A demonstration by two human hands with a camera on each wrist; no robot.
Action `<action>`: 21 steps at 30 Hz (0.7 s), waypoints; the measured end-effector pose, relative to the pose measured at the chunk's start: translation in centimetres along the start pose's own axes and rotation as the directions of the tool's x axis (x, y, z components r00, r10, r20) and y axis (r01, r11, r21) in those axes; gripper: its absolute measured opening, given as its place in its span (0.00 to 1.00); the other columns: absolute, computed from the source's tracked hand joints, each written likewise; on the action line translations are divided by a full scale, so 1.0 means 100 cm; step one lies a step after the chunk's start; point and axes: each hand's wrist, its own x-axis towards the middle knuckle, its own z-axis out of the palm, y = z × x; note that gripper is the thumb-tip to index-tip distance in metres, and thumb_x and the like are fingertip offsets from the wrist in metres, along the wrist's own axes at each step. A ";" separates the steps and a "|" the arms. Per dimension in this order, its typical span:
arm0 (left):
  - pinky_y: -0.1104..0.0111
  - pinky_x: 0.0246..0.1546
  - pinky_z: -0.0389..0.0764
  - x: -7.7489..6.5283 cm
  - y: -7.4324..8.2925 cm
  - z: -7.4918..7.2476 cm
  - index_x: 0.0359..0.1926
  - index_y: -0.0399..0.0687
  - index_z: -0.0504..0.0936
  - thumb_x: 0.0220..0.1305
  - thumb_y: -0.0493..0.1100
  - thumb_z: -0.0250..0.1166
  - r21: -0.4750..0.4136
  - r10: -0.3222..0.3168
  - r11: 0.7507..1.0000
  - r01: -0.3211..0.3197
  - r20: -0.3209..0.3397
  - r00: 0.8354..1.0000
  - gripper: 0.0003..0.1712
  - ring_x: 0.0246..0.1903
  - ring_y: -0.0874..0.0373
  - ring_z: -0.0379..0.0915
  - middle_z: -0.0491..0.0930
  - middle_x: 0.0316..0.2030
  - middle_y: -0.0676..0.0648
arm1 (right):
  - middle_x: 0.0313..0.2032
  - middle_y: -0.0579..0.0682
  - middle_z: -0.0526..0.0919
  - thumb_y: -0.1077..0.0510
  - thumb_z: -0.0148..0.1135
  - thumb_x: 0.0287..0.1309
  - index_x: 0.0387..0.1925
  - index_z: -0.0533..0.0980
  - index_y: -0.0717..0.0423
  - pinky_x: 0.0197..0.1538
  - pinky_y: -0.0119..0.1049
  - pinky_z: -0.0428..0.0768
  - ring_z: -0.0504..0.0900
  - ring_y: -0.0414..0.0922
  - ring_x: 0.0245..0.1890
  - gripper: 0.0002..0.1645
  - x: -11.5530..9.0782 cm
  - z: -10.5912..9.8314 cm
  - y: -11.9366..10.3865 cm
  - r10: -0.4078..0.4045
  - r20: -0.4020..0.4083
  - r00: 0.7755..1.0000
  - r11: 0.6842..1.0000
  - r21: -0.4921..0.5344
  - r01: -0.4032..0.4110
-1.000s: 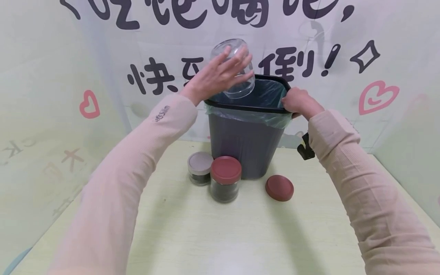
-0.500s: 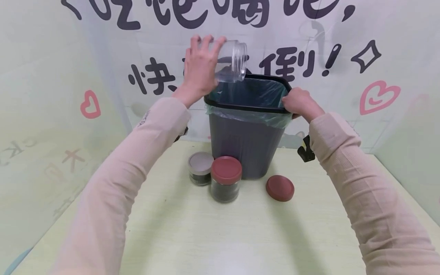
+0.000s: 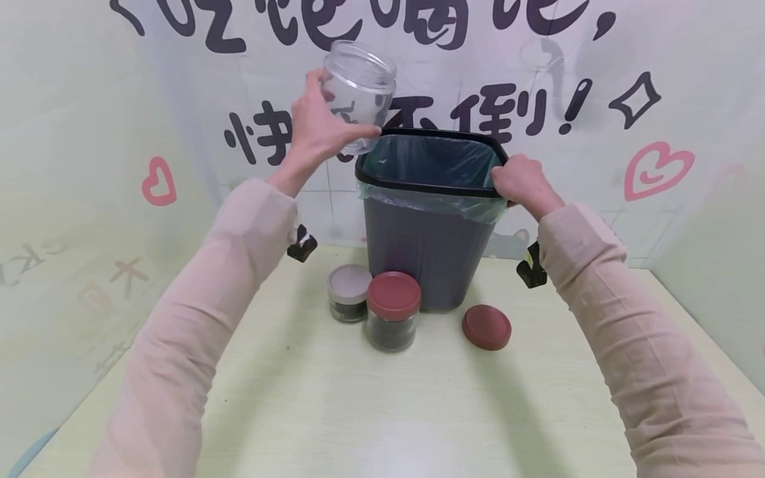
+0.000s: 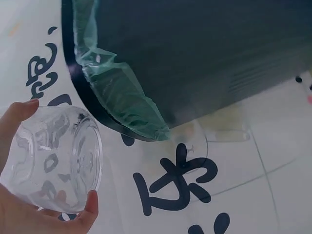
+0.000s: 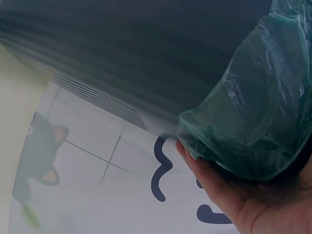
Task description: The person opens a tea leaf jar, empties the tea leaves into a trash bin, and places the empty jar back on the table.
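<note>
My left hand [image 3: 317,123] grips a clear jar [image 3: 358,93] without a lid, raised beside the left rim of a dark trash can [image 3: 424,245]. The jar's mouth points up, slightly tilted, and its wall looks see-through with nothing inside. In the left wrist view, thumb and fingers wrap the jar [image 4: 58,156] with its base toward the can. My right hand [image 3: 522,179] holds the can's black rim at the right corner. In the right wrist view its fingers [image 5: 214,190] lie under the rim, against the green bag [image 5: 258,107].
At the can's foot stand a red-lidded jar [image 3: 393,312] with dark contents and a shorter grey-lidded jar [image 3: 348,292]. A loose red lid [image 3: 487,327] lies to their right on the pale table [image 3: 382,411]. A printed backdrop [image 3: 597,40] rises close behind the can.
The left hand has turned the jar from mouth-down over the can, through sideways, to mouth-up, and moved it left and up. The right hand keeps its place on the rim.
</note>
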 end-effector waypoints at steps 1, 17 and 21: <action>0.67 0.60 0.68 -0.001 -0.002 -0.002 0.68 0.51 0.53 0.41 0.48 0.76 -0.028 -0.021 0.999 0.021 0.003 1.000 0.55 0.63 0.57 0.61 0.63 0.65 0.45 | 0.47 0.72 0.74 0.57 0.34 0.61 0.30 0.69 0.68 0.44 0.39 0.79 0.83 0.55 0.31 0.20 -0.001 0.001 0.001 0.000 -0.012 1.000 1.000 -0.003 0.000; 0.66 0.57 0.72 -0.048 -0.055 -0.022 0.68 0.55 0.55 0.44 0.41 0.76 -0.330 -0.066 0.943 0.036 -0.080 0.995 0.53 0.59 0.56 0.64 0.64 0.63 0.49 | 0.50 0.72 0.69 0.53 0.30 0.67 0.51 0.66 0.78 0.56 0.49 0.70 0.68 0.65 0.53 0.31 -0.003 0.007 0.003 0.050 -0.067 0.996 0.995 0.085 -0.045; 0.64 0.56 0.73 -0.065 -0.070 -0.022 0.68 0.53 0.55 0.44 0.37 0.75 -0.353 -0.010 0.935 -0.019 -0.080 0.997 0.53 0.58 0.56 0.64 0.64 0.63 0.47 | 0.50 0.72 0.69 0.53 0.29 0.66 0.51 0.66 0.77 0.54 0.48 0.71 0.70 0.65 0.51 0.31 -0.004 0.007 0.005 0.065 -0.072 0.995 0.993 0.099 -0.057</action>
